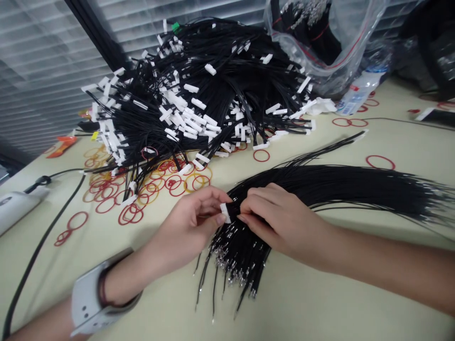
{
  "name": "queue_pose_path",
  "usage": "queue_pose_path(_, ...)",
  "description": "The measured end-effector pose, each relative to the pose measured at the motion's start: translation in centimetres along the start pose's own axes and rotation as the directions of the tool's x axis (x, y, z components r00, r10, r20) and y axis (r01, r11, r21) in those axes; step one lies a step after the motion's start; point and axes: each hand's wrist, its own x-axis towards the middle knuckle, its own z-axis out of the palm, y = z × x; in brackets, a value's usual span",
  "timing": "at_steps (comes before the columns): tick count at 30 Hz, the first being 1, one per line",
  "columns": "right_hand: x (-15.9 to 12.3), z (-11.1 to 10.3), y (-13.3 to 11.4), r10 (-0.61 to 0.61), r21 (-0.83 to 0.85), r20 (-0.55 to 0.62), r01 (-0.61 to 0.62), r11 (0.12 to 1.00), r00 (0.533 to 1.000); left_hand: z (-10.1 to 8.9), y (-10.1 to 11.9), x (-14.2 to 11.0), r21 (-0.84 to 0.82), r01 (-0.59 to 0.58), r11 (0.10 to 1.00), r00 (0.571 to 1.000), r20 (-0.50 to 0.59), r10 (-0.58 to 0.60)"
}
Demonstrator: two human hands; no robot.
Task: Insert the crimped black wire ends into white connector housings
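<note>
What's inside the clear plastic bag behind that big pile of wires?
The clear plastic bag holds bundled black wires with shiny metal ends; whatever lies deeper is hidden by those wires and the creased plastic.

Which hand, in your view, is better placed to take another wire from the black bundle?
Probably the right hand: its fingers pinch the black wire bundle, while the left hand holds a white connector.

Left hand (192, 222) and right hand (280, 222) just apart, both curled inward in a pinch.
</note>
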Motion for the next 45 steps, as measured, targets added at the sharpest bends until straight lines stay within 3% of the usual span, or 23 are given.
queue_pose_path(5,0.0,0.3,-0.1,-0.051,-0.070,-0.016,0.050,0.996,0.999,0.2,-0.1,0.0,0.059,-0.039,0.998,0.999,0.013,0.039)
queue_pose_path(9,0.0,0.2,-0.1,-0.029,-0.017,-0.064,0.028,0.999,0.998,-0.1,-0.1,0.1,0.082,-0.073,0.994,0.997,0.034,0.071)
queue_pose_path(12,-0.2,0.0,0.3,-0.037,-0.007,-0.076,0.036,0.999,0.996,-0.6,0.1,0.2,0.015,-0.061,0.998,0.997,0.040,0.060)
queue_pose_path(19,-0.4,-0.6,1.4,-0.271,-0.248,-0.131,0.233,0.940,0.954,-1.3,0.6,0.4,-0.158,-0.039,0.987,0.997,0.053,0.048)
queue_pose_path(25,-0.4,-1.0,1.8,-0.261,-0.255,-0.218,0.203,0.945,0.940,-1.9,0.7,0.1,-0.226,0.019,0.974,1.000,0.005,-0.018)
queue_pose_path(31,-0.5,-0.9,3.0,-0.320,-0.259,-0.166,0.272,0.927,0.933,-1.9,0.1,0.4,-0.253,0.039,0.967,0.999,0.018,-0.035)
queue_pose_path(40,0.3,-1.5,3.1,-0.259,-0.231,-0.159,0.220,0.948,0.953,-2.1,0.4,0.5,-0.322,0.101,0.941,0.989,-0.068,-0.130)
queue_pose_path(45,0.2,-2.1,3.7,-0.123,-0.155,-0.207,0.092,0.984,0.971,-2.7,0.4,0.4,-0.298,0.036,0.954,0.993,-0.100,-0.069)
